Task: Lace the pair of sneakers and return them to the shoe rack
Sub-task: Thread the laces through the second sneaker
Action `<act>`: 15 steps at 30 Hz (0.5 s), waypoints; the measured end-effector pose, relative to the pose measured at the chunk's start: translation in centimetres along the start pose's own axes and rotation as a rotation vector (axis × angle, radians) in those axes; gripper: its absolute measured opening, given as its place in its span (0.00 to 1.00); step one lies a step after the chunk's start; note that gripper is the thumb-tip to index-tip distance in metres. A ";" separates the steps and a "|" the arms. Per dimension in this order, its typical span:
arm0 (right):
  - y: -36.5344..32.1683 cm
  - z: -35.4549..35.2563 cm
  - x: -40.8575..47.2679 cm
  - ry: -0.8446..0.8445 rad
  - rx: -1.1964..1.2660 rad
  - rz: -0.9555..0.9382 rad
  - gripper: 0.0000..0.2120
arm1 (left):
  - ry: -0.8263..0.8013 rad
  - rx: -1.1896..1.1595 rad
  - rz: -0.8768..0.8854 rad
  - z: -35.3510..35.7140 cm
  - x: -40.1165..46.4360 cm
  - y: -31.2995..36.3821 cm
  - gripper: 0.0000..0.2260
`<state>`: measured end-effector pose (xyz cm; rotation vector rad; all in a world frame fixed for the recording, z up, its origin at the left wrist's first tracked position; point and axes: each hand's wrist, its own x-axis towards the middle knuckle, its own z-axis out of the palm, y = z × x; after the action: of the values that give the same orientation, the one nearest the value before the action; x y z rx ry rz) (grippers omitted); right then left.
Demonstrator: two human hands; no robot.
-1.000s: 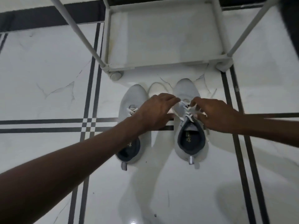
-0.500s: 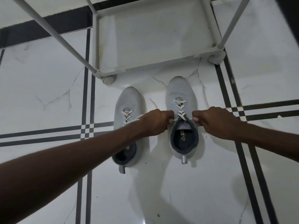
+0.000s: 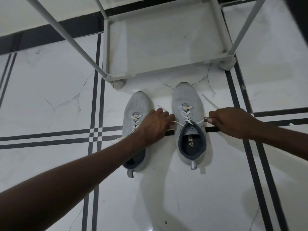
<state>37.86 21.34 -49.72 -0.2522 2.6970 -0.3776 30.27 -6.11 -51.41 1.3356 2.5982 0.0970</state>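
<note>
Two light grey sneakers stand side by side on the white tiled floor, toes pointing at the shoe rack (image 3: 166,71). The right sneaker (image 3: 187,100) has a white lace (image 3: 185,112) crossed up its front, and both lace ends run out sideways from the top eyelets. My left hand (image 3: 155,125) grips the left end between the shoes. My right hand (image 3: 231,121) pinches the right end, pulled taut. The left sneaker (image 3: 135,105) also shows a crossed white lace; my left forearm hides its heel half.
The white rack's bottom shelf is bare, its slanted poles (image 3: 66,37) rising toward me at left and right. A round foot (image 3: 118,84) of the rack sits just beyond the left sneaker's toe. Dark stripes cross the floor tiles.
My hands have moved apart from the right sneaker's collar, drawing the two lace ends out sideways until they are taut. The view has shifted slightly.
</note>
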 end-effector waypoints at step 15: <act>-4.8 -2.6 1.2 0.006 1.440 0.750 0.09 | 0.202 -1.386 -0.982 -2.9 4.3 2.5 0.09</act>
<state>36.27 17.15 -46.43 1.0721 1.6660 -1.7714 29.15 -1.07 -48.88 -0.4135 2.0486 1.4855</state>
